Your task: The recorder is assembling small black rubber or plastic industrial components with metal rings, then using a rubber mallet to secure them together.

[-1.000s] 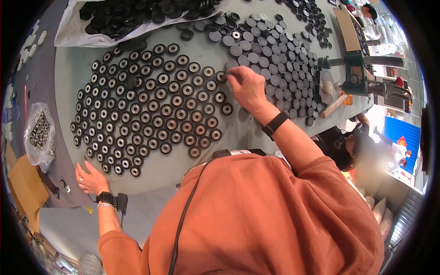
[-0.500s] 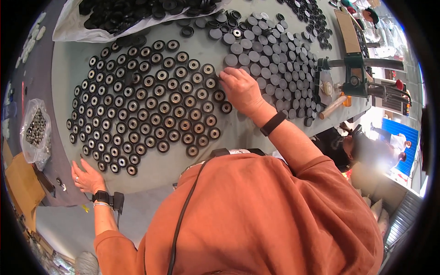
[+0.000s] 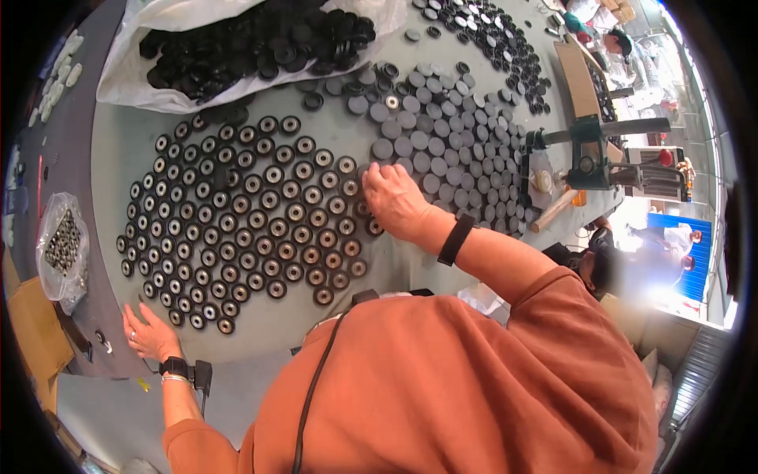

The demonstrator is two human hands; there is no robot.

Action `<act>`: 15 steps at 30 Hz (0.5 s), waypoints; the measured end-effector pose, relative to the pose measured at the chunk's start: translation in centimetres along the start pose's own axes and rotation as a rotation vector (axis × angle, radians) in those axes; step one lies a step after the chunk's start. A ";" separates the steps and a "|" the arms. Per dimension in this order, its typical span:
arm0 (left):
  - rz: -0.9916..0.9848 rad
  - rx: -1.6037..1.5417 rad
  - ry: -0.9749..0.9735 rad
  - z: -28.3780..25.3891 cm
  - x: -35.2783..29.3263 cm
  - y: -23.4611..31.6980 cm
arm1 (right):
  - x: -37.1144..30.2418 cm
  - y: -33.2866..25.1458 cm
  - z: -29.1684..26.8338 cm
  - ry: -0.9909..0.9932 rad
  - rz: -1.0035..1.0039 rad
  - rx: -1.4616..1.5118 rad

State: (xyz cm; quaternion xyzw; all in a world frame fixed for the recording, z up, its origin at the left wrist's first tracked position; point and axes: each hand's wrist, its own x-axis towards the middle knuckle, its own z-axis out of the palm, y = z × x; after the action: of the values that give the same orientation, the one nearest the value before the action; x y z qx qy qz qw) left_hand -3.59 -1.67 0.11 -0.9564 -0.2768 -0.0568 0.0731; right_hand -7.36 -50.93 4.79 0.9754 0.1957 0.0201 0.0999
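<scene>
Many black wheels with metal bearing centres (image 3: 268, 197) lie flat in a broad spread on the grey-green table. At the right edge of this spread is my right hand (image 3: 396, 207), fingers bent and pressed together beside the outermost wheels. Whatever its fingertips hold, if anything, is hidden. My left hand (image 3: 153, 338) is at the table's near left edge, just below the lowest wheels, with its fingers apart. A small dark tip shows by its fingers, too small to name. Right of my right hand lie many plain grey-topped round caps (image 3: 454, 146).
A white sack (image 3: 126, 87) of black round parts lies at the far left. A clear bag of small metal parts (image 3: 65, 249) sits on the left. On the right stands a green hand press (image 3: 586, 158) near a wooden stick (image 3: 555, 210). Other people are beyond.
The whole scene sits lower in the picture, as the view has tilted. My right hand stays by the wheels' right edge, its fingers slightly nearer them. My left hand is almost unmoved.
</scene>
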 end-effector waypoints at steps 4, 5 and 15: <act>-0.005 -0.011 -0.009 -0.3 -0.2 0.2 | 0.4 1.9 -0.1 0.032 0.129 0.126; 0.004 -0.006 -0.008 -0.3 -0.2 0.1 | 0.6 2.3 -0.3 0.042 0.120 0.123; 0.001 -0.004 0.006 -1.0 -0.3 0.7 | 6.8 7.4 -1.9 0.172 0.634 0.470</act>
State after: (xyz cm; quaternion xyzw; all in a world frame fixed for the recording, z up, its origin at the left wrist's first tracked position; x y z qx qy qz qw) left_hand -3.50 -2.62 0.99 -0.9565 -0.2762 -0.0603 0.0719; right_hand 1.53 -54.61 8.12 0.9785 -0.1077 0.0862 -0.1536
